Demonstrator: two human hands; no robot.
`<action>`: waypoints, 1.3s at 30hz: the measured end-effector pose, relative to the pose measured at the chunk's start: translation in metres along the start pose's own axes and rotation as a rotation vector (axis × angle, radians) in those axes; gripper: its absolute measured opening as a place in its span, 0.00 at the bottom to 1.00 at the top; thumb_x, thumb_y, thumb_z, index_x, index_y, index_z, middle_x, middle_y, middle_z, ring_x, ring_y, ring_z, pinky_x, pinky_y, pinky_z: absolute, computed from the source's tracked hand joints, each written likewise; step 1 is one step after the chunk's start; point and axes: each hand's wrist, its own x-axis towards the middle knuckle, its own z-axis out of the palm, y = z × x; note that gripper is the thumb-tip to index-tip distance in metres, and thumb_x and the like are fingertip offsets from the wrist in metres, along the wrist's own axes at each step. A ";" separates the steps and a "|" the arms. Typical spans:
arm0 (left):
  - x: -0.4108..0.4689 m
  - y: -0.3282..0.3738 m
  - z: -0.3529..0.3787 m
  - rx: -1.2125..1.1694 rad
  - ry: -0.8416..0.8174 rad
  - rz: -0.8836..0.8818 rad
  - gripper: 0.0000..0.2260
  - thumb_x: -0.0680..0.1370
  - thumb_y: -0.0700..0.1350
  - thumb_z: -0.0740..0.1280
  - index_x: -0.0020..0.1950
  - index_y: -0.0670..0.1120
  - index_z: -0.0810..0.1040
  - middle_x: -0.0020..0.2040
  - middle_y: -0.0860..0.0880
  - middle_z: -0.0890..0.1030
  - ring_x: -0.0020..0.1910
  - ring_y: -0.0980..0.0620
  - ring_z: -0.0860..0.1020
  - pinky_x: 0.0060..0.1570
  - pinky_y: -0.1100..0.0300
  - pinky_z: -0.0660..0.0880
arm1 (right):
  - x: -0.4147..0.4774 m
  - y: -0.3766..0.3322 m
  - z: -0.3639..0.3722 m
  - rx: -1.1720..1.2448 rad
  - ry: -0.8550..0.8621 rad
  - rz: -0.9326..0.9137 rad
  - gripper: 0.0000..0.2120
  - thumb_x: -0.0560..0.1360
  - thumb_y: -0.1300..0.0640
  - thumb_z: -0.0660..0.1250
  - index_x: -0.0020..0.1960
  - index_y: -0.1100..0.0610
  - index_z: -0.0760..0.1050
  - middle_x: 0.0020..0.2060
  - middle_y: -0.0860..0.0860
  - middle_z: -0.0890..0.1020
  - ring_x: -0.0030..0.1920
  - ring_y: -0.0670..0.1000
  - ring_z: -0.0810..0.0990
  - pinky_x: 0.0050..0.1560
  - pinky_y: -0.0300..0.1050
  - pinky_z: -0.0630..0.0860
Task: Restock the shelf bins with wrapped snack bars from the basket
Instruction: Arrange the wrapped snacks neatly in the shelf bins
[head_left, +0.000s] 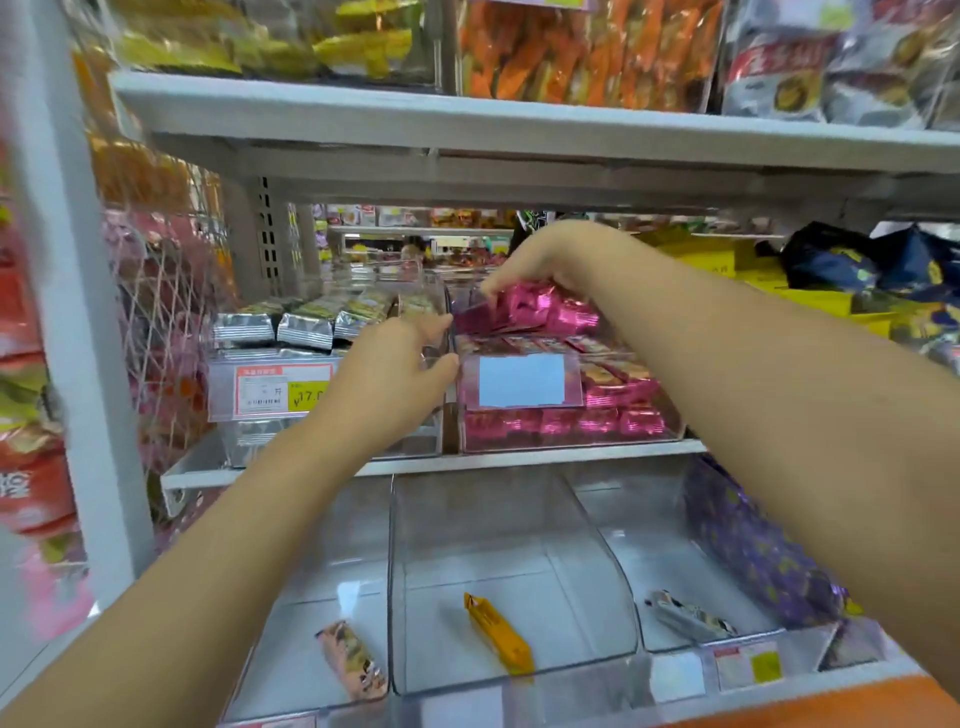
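Observation:
A clear shelf bin (670, 415) on the middle shelf holds several pink-wrapped snack bars. My right hand (540, 260) reaches over its top and grips a bunch of pink bars (524, 312) above the pile. My left hand (400, 364) rests at the bin's left front corner, thumb and fingers touching the clear wall. To the left stands another clear bin (228, 415) with silver-wrapped bars (306, 327). The basket is out of view.
The lower shelf has three clear bins, each with one bar: a peach one (353, 660), an orange one (501, 639) and a grey one (691, 618). Purple packets (753, 545) lie at right. The shelf board (519, 124) above sits close over my hands. A white upright (78, 312) stands left.

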 end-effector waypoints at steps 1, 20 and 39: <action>-0.001 0.000 0.000 0.003 0.005 0.005 0.21 0.79 0.41 0.62 0.72 0.47 0.68 0.66 0.47 0.76 0.61 0.48 0.76 0.51 0.68 0.67 | 0.003 -0.003 0.009 -0.015 0.022 -0.027 0.09 0.79 0.51 0.61 0.50 0.56 0.72 0.41 0.53 0.72 0.37 0.50 0.70 0.39 0.43 0.68; -0.036 0.009 0.021 0.052 0.163 0.163 0.17 0.77 0.37 0.61 0.66 0.42 0.74 0.66 0.46 0.76 0.64 0.48 0.72 0.58 0.67 0.63 | -0.017 0.027 0.039 0.152 0.485 -0.235 0.15 0.79 0.49 0.64 0.48 0.62 0.77 0.40 0.55 0.79 0.35 0.49 0.75 0.42 0.46 0.76; -0.268 -0.044 0.193 0.136 -1.194 -0.224 0.09 0.78 0.50 0.65 0.44 0.45 0.73 0.44 0.45 0.76 0.41 0.50 0.73 0.41 0.60 0.69 | -0.167 0.206 0.342 0.090 -0.236 0.136 0.10 0.76 0.57 0.64 0.39 0.56 0.66 0.40 0.51 0.73 0.41 0.51 0.72 0.38 0.42 0.67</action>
